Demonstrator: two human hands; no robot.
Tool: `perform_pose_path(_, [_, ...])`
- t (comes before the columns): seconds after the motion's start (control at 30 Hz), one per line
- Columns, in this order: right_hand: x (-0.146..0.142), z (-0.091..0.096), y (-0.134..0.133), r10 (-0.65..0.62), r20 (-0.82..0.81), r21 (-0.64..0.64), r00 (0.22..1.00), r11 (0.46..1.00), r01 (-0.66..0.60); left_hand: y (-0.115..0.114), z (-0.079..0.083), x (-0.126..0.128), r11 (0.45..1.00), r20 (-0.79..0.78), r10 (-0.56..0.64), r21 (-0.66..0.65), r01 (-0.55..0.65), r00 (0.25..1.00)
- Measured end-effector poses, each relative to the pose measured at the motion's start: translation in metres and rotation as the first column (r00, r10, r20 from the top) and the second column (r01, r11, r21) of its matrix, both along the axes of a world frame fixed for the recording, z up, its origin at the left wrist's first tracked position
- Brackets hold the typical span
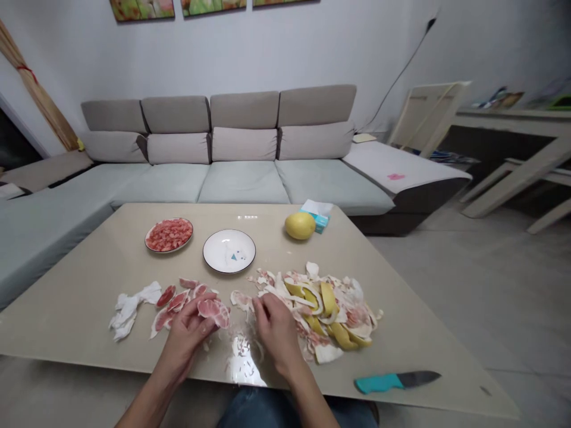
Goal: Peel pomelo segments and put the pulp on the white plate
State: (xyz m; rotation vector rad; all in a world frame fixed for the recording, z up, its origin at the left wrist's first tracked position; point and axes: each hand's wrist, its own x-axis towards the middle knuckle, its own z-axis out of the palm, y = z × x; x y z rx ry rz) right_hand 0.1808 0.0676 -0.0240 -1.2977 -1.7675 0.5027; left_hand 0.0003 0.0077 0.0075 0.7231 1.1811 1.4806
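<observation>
Bare arms reach over the tabletop's near edge, and a blue-handled knife lies toward its right corner. The left hand pinches a pink fruit piece inside that edge, left of the middle. The right hand is apart, fingers curled; I can't tell if they hold anything. The piece looks light, soft and juicy, easy to squish, so hold it gently by its rim

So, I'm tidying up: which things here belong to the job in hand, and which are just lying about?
Likely in the job:
fruit piece in the left hand
loose fruit pieces beside it
peel heap by the right hand
plate of red fruit bits
probably the knife, yellow fruit and other plate

Likely just lying about:
tissue box
crumpled white wad
pink thing on the sofa arm
</observation>
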Motion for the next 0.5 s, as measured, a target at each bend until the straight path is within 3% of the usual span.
perform_pose_path(0.1, [-0.009,0.006,-0.011,0.214,-0.233,-0.15,0.949,0.956,-0.252,0.002,-0.002,0.0,0.999,0.009,0.015,0.033,-0.015,1.0])
perform_pose_path(0.2, [-0.024,0.013,-0.024,0.264,-0.42,-0.266,0.868,0.879,-0.396,0.003,-0.008,0.001,0.997,-0.082,0.026,0.081,-0.019,0.996])
perform_pose_path(0.4, [-0.037,0.017,-0.033,0.066,-0.589,-0.329,0.806,0.891,-0.313,0.005,-0.016,0.011,0.968,-0.339,0.142,0.243,-0.06,0.93])
perform_pose_path(0.5, [-0.034,0.019,-0.033,0.02,-0.62,-0.344,0.784,0.891,-0.295,0.003,-0.013,0.015,0.951,-0.468,0.153,0.308,-0.002,0.871])
